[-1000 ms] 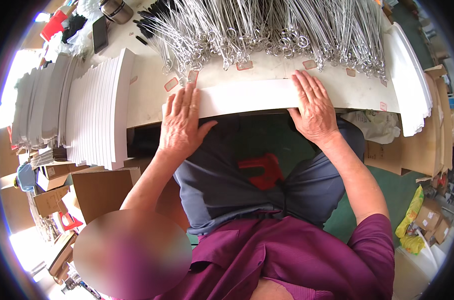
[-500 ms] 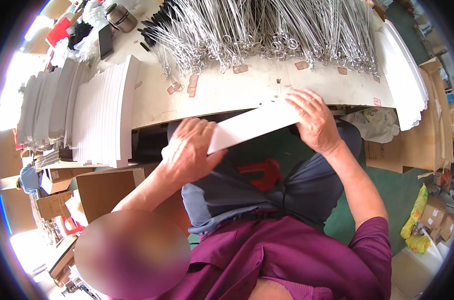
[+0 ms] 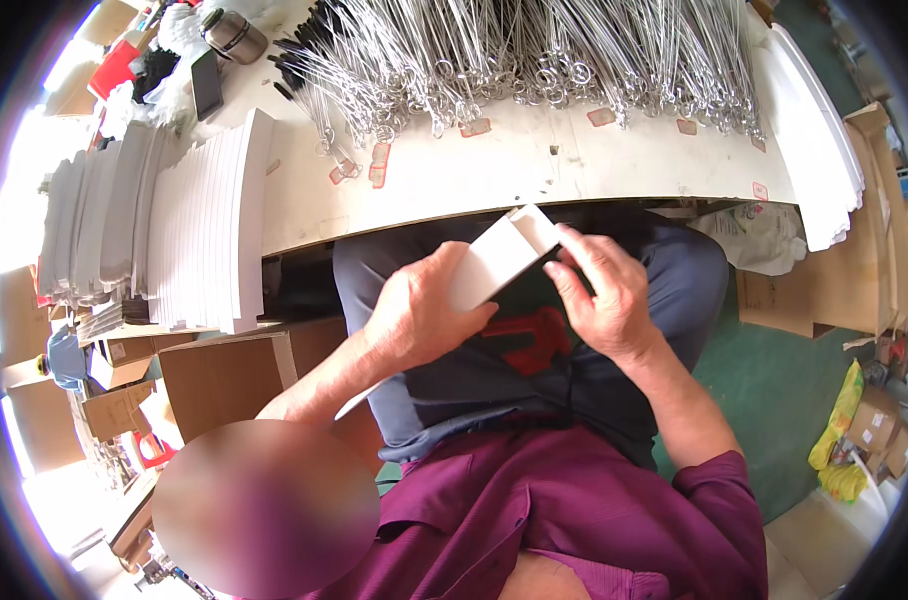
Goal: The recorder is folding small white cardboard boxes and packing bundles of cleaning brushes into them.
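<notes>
My left hand (image 3: 426, 305) is wrapped round a long, narrow white cardboard box (image 3: 494, 262), held tilted above my lap. The end of the box toward the table stands open, with a flap folded out. A white tip of its other end shows below my left forearm. At the open end is my right hand (image 3: 606, 295), its fingertips against the flap and its thumb apart from the forefinger.
Metal skewers with ring ends (image 3: 534, 60) lie heaped across the table (image 3: 454, 180). White flat cartons stand in a row (image 3: 199, 225) on the left; more white cartons (image 3: 814, 150) lie at the right. A flask (image 3: 234, 36), phone (image 3: 207, 85) and cardboard box (image 3: 224, 385) are at left. A red stool (image 3: 524, 340) shows below.
The white box has turned, its far end swinging up toward the table and now showing an opening. My left hand moved right; my right hand moved lower and left, its fingers now bent at the flap.
</notes>
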